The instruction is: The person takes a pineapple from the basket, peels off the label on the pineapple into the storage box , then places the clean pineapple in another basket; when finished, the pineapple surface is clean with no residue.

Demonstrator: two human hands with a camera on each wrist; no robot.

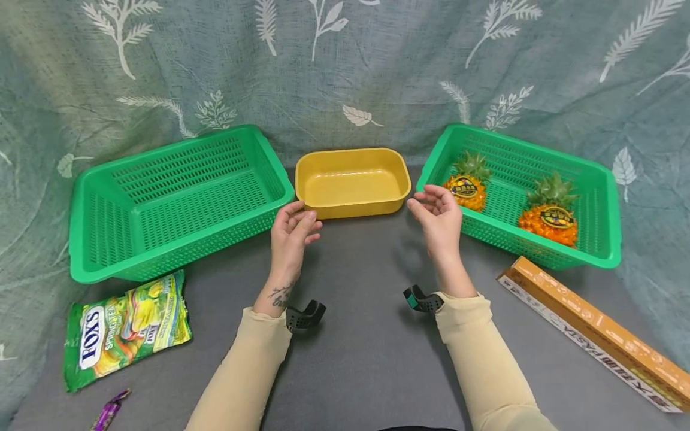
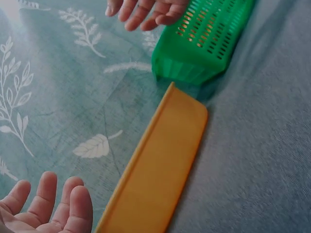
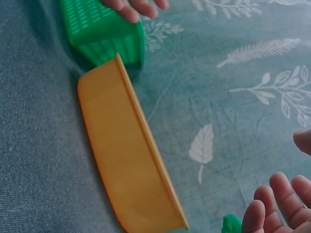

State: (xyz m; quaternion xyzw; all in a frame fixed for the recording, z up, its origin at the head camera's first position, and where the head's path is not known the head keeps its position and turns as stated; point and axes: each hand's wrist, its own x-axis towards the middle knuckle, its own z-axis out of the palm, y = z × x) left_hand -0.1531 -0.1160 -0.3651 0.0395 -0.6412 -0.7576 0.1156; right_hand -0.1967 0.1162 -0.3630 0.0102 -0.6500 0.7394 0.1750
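A yellow plastic basin (image 1: 353,185) stands at the back middle, between two green baskets. My left hand (image 1: 291,236) hovers by its front left corner, fingers loosely bent and holding nothing. Near the front right corner is my right hand (image 1: 441,224), likewise relaxed with nothing in it; part of it covers the rim of the right green basket (image 1: 617,227) in the head view. That basket holds two pineapples, one on the left (image 1: 470,193) and one on the right (image 1: 548,224). In the left wrist view, the left fingers (image 2: 80,208) look apart from the basin's side (image 2: 160,155).
The left green basket (image 1: 78,239) stands at the back left. In front of it lie a green Fox's candy bag (image 1: 129,329) and a purple-wrapped candy (image 1: 110,410). A long orange pasta box (image 1: 593,329) lies at the right. A patterned curtain (image 1: 356,78) hangs behind the grey table (image 1: 366,359).
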